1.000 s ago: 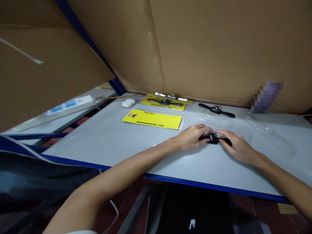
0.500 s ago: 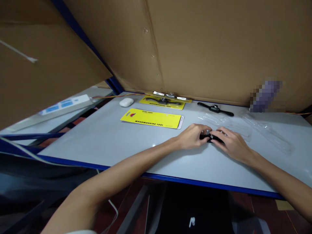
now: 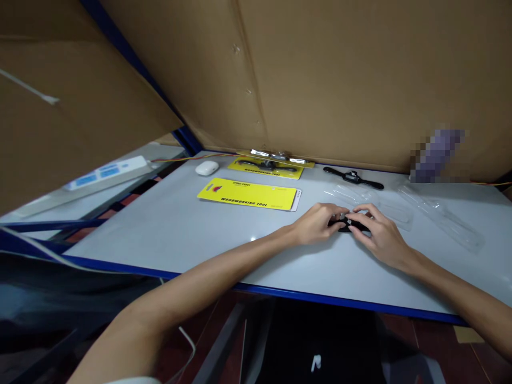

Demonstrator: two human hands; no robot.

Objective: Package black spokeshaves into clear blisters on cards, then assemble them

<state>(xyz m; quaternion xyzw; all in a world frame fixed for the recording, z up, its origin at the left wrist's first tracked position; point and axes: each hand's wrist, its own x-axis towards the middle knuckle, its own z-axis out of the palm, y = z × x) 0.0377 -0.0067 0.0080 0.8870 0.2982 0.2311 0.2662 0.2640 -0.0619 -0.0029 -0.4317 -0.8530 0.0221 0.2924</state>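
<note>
Both hands are closed on a black spokeshave (image 3: pixel 344 229) at the right of the table. My left hand (image 3: pixel 314 224) grips its left handle. The fingers of my right hand (image 3: pixel 384 234) pinch around its middle and right side, near a small shiny knob. The hands cover much of the tool. A second black spokeshave (image 3: pixel 353 178) lies loose behind them. Close beyond my right hand lies a clear plastic shell (image 3: pixel 394 209), and another clear shell (image 3: pixel 446 216) is further right. To the left rests a yellow "WOODWORKING TOOL" card (image 3: pixel 248 194).
At the back, a spokeshave on a yellow card (image 3: pixel 296 173) lies beside another package (image 3: pixel 280 156) against the cardboard wall (image 3: pixel 340 80). A white rounded case (image 3: pixel 207 168) sits to their left. A power strip (image 3: pixel 108 172) lies on the left side shelf. Blue edging (image 3: pixel 320 300) bounds the table.
My right fingers have lifted and shifted slightly on the spokeshave, showing more of its middle. My left hand keeps its grip almost unchanged.
</note>
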